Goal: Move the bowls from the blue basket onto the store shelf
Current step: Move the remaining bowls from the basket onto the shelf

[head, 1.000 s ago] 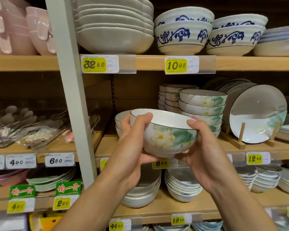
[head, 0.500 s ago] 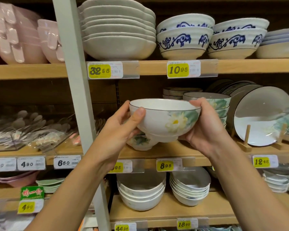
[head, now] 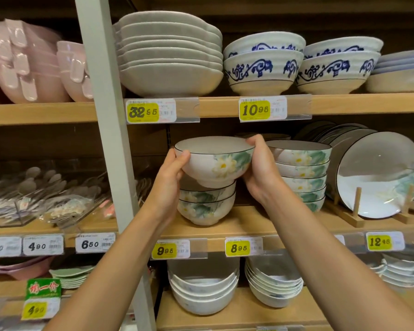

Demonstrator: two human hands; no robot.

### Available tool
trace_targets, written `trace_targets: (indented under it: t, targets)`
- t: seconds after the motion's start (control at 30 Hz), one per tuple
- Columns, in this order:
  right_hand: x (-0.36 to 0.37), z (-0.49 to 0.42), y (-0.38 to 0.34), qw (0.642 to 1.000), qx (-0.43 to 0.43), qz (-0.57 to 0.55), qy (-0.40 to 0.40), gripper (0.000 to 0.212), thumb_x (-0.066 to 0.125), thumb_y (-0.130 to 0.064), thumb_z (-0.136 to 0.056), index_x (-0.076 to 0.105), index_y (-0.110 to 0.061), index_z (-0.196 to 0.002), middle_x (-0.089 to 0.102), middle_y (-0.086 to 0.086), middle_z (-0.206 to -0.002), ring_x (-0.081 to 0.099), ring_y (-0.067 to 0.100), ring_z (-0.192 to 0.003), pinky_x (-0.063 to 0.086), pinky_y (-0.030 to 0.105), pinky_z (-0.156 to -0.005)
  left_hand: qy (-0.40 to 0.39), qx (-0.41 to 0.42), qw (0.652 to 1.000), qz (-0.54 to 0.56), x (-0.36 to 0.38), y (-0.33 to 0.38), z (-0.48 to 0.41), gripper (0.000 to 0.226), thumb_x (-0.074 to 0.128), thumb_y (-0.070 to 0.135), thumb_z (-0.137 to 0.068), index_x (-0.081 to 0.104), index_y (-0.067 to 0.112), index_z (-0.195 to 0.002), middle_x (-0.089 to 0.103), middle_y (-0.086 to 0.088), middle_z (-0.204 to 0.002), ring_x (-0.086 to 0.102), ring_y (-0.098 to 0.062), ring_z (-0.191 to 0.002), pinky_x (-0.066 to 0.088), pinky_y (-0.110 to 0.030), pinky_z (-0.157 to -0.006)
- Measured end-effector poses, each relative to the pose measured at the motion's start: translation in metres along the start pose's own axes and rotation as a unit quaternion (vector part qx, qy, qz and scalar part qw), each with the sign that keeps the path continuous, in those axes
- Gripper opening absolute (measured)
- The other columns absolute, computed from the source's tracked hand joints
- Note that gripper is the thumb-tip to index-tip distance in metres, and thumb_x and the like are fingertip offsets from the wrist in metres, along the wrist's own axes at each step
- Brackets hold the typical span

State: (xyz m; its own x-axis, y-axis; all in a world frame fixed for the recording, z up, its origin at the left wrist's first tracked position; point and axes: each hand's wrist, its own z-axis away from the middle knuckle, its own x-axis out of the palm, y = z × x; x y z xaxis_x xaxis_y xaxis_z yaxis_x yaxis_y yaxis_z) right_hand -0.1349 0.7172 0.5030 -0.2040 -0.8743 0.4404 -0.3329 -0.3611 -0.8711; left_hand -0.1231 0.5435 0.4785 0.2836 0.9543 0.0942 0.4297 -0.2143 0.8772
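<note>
I hold a white bowl with a painted lotus flower (head: 215, 162) between both hands over the middle shelf (head: 244, 225). My left hand (head: 170, 180) grips its left rim and side; my right hand (head: 261, 168) cups its right side. The bowl's foot sits in or just above the top of a short stack of two matching lotus bowls (head: 206, 206) on the shelf; I cannot tell whether they touch. A taller stack of the same bowls (head: 301, 177) stands just to the right. The blue basket is out of view.
A grey upright post (head: 110, 139) runs close to the left of the stack. Lotus plates (head: 378, 173) lean in a wooden rack at right. The upper shelf carries white dishes (head: 170, 56) and blue-patterned bowls (head: 261, 65). Packaged spoons (head: 46, 197) lie at left; white bowls (head: 203, 292) fill the lower shelf.
Both hands have carried the lotus bowl up and deeper into the middle shelf, onto the short stack at its left. The view has moved closer to the shelving.
</note>
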Motion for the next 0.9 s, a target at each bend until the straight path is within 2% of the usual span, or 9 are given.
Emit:
trace_targets:
  t: [0.07, 0.13, 0.27, 0.37, 0.43, 0.53, 0.63, 0.9]
  targets:
    - [0.002, -0.009, 0.008, 1.0, -0.005, 0.011, 0.003, 0.024, 0.043, -0.025, -0.091, 0.062, -0.02, -0.076, 0.071, -0.004, -0.065, 0.068, 0.011, -0.062, 0.052, 0.025, -0.061, 0.036, -0.016, 0.999, -0.017, 0.0, -0.005, -0.008, 0.051, 0.047, 0.051, -0.081, 0.055, 0.014, -0.115, 0.062, 0.001, -0.12, 0.053, -0.014, -0.117, 0.032, -0.043, -0.113]
    - [0.005, -0.017, 0.017, 1.0, -0.005, 0.025, 0.011, 0.028, 0.04, -0.024, -0.092, 0.063, -0.021, -0.076, 0.071, -0.007, -0.062, 0.067, 0.007, -0.055, 0.05, 0.021, -0.055, 0.054, -0.04, 0.997, -0.045, 0.001, -0.008, -0.013, 0.07, 0.043, 0.064, -0.073, 0.053, 0.019, -0.125, 0.058, -0.001, -0.128, 0.05, -0.015, -0.123, 0.032, -0.045, -0.114]
    - [0.009, -0.027, 0.029, 0.998, 0.003, 0.058, 0.019, 0.031, 0.04, -0.027, -0.091, 0.067, -0.019, -0.078, 0.073, -0.006, -0.066, 0.07, 0.011, -0.064, 0.051, 0.024, -0.06, 0.079, -0.071, 0.992, -0.067, 0.0, -0.016, -0.022, 0.081, 0.038, 0.075, -0.064, 0.052, 0.024, -0.126, 0.062, -0.004, -0.123, 0.055, -0.018, -0.117, 0.037, -0.048, -0.109]
    - [0.011, -0.033, 0.035, 0.995, 0.026, 0.091, 0.03, 0.032, 0.042, -0.037, -0.092, 0.067, -0.019, -0.083, 0.074, 0.0, -0.082, 0.067, 0.021, -0.084, 0.052, 0.032, -0.079, 0.098, -0.091, 0.989, -0.067, -0.002, -0.023, -0.026, 0.072, 0.037, 0.075, -0.063, 0.054, 0.033, -0.118, 0.063, 0.0, -0.119, 0.057, -0.015, -0.113, 0.039, -0.046, -0.108]
    - [0.011, -0.036, 0.04, 0.992, 0.034, 0.116, 0.036, 0.033, 0.04, -0.04, -0.093, 0.066, -0.019, -0.087, 0.072, 0.004, -0.095, 0.065, 0.024, -0.094, 0.049, 0.035, -0.09, 0.104, -0.101, 0.987, -0.074, -0.003, -0.028, -0.027, 0.074, 0.037, 0.076, -0.063, 0.054, 0.031, -0.119, 0.063, 0.001, -0.119, 0.058, -0.014, -0.112, 0.039, -0.045, -0.108]
    - [0.012, -0.038, 0.045, 0.987, 0.038, 0.147, 0.047, 0.038, 0.037, -0.042, -0.093, 0.066, -0.018, -0.1, 0.07, 0.009, -0.107, 0.064, 0.027, -0.102, 0.048, 0.04, -0.099, 0.108, -0.111, 0.985, -0.076, -0.005, -0.033, -0.028, 0.079, 0.036, 0.075, -0.063, 0.056, 0.027, -0.122, 0.064, 0.0, -0.12, 0.059, -0.014, -0.111, 0.04, -0.045, -0.107]
    - [0.013, -0.038, 0.05, 0.985, 0.054, 0.156, 0.052, 0.044, 0.038, -0.046, -0.092, 0.065, -0.017, -0.111, 0.069, 0.009, -0.111, 0.063, 0.028, -0.104, 0.047, 0.044, -0.101, 0.113, -0.115, 0.984, -0.075, -0.008, -0.037, -0.031, 0.078, 0.037, 0.073, -0.063, 0.058, 0.024, -0.121, 0.064, -0.003, -0.119, 0.06, -0.017, -0.11, 0.042, -0.047, -0.105]
    - [0.01, -0.035, 0.053, 0.983, 0.067, 0.165, 0.056, 0.062, 0.034, -0.055, -0.078, 0.067, -0.016, -0.112, 0.071, 0.01, -0.108, 0.066, 0.031, -0.101, 0.049, 0.048, -0.1, 0.113, -0.114, 0.983, -0.084, -0.007, -0.045, -0.035, 0.073, 0.035, 0.07, -0.064, 0.061, 0.024, -0.115, 0.066, -0.005, -0.115, 0.063, -0.02, -0.106, 0.045, -0.049, -0.102]
